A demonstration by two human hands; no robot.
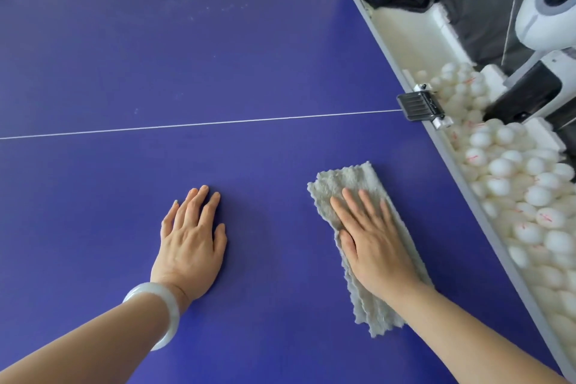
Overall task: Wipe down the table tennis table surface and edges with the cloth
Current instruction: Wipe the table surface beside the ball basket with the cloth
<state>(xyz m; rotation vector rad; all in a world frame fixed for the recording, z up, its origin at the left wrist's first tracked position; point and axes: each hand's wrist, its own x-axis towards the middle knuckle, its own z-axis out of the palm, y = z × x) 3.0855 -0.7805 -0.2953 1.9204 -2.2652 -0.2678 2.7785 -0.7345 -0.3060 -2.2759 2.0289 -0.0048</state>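
Bracing on the blue surface (218, 56) with the left grip (190, 240), spread flat, holding nothing. Pressing the folded cloth (349, 181) down under the right grip (374, 243), fingers straight and slightly apart, near the right edge, likely for even wiping pressure. Beyond that edge, a trough (405, 37) heaped with white balls (514, 190).

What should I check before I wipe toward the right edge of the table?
1. Hand on cloth: ok, right hand lies flat on the grey cloth.
2. Path clear: ok, left hand rests flat on the table, apart from the cloth.
3. Right edge free: not ok, a black clamp sits on it at the white line.
4. Far half clean: not ok, pale specks show there.
5. Cloth dampness: cannot tell.
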